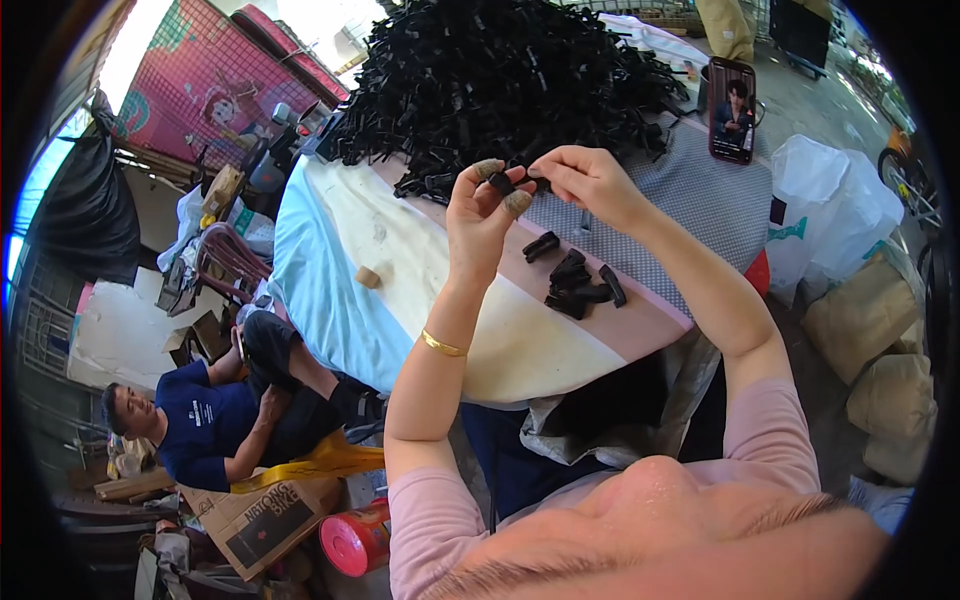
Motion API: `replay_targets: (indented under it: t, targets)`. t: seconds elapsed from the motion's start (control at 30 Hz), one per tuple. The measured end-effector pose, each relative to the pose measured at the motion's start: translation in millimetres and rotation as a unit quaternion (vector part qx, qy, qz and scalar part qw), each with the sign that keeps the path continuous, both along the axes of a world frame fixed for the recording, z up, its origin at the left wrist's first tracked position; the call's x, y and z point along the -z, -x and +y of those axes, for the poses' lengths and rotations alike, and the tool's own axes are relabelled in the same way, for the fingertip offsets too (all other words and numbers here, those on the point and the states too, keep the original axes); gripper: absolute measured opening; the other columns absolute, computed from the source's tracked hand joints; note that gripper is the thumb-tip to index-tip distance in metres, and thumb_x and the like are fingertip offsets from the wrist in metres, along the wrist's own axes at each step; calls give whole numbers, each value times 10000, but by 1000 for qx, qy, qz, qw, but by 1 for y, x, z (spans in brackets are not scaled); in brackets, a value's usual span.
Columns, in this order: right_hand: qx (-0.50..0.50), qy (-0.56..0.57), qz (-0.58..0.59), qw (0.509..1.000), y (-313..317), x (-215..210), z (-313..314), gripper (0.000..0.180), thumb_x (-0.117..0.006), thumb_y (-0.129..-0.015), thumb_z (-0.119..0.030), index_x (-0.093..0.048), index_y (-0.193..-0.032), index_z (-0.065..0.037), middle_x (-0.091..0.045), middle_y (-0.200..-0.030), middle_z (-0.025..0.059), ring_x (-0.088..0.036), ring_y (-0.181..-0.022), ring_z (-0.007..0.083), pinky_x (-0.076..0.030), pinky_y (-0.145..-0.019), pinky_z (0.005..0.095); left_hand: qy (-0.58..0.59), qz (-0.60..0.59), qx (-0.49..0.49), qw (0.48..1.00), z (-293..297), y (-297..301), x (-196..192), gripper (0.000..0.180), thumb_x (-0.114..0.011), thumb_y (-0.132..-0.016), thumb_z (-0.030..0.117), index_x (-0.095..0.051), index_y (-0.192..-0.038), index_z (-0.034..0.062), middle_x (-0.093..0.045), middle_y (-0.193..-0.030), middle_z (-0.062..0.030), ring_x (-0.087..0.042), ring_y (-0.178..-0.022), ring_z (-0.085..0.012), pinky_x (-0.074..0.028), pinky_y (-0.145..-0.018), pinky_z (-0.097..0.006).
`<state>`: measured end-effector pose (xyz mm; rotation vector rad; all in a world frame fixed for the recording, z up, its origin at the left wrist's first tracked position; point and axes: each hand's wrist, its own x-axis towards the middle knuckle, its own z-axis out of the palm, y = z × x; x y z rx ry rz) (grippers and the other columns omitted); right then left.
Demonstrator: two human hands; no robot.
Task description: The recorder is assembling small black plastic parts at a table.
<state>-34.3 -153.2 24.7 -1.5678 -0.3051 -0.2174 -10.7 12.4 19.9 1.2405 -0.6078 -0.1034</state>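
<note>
My left hand (484, 212) is closed around a small black piece (502, 183), held between thumb and fingers over the table. Tan covers wrap some of its fingertips, and a gold bangle (443, 344) circles the wrist. My right hand (592, 184) pinches at the same piece from the right; whether its fingertips hold a separate bit is too small to tell. Just beyond both hands rises a large heap of similar black pieces (510, 80). Nearer me, several short black pieces (578, 284) lie loose on the cloth-covered table (480, 340).
A phone (732, 110) showing a video stands upright at the table's right. A small tan block (368, 277) lies on the left. Another person (215, 420) sits left of the table, near a red bucket (355, 538) and cardboard box (262, 520). White plastic bags (830, 210) stand right.
</note>
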Motion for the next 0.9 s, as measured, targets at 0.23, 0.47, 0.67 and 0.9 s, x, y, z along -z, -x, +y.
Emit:
replay_targets:
  t: [0.23,0.47,0.67,0.9]
  targets:
    - [-25,84,-59,994,2,5,6,148,-523,-860,-92,-622,-882,15,-533,-628,-9,-466,-568,47,-385,-506,182,-33,-19,-25,999,0,4,3,294,-607,-769,-56,-483,-1026,13,-567,-1050,-94,-561,-890,-118,-474,-786,-236]
    - [-37,82,-72,993,3,4,1,136,-540,-850,-84,-620,-878,22,-547,-642,6,-470,-563,53,-393,-510,180,-100,-96,-43,989,-4,6,3,372,-599,-788,-25,-462,-1134,-6,-587,-1008,-76,-562,-899,-120,-470,-807,-245]
    - [-27,80,-74,994,6,1,2,157,-559,-841,-108,-637,-873,23,-551,-618,9,-477,-550,56,-387,-497,191,-112,-79,-32,990,-1,10,-6,338,-600,-775,-51,-495,-1094,-14,-587,-973,-59,-564,-876,-110,-476,-784,-234]
    - [-49,103,-44,993,8,-1,4,151,-533,-854,-94,-627,-863,24,-520,-592,-7,-445,-524,41,-356,-469,178,-86,-53,-42,994,2,7,-4,222,-643,-730,-60,-553,-930,-24,-605,-836,-34,-564,-751,-79,-478,-680,-197]
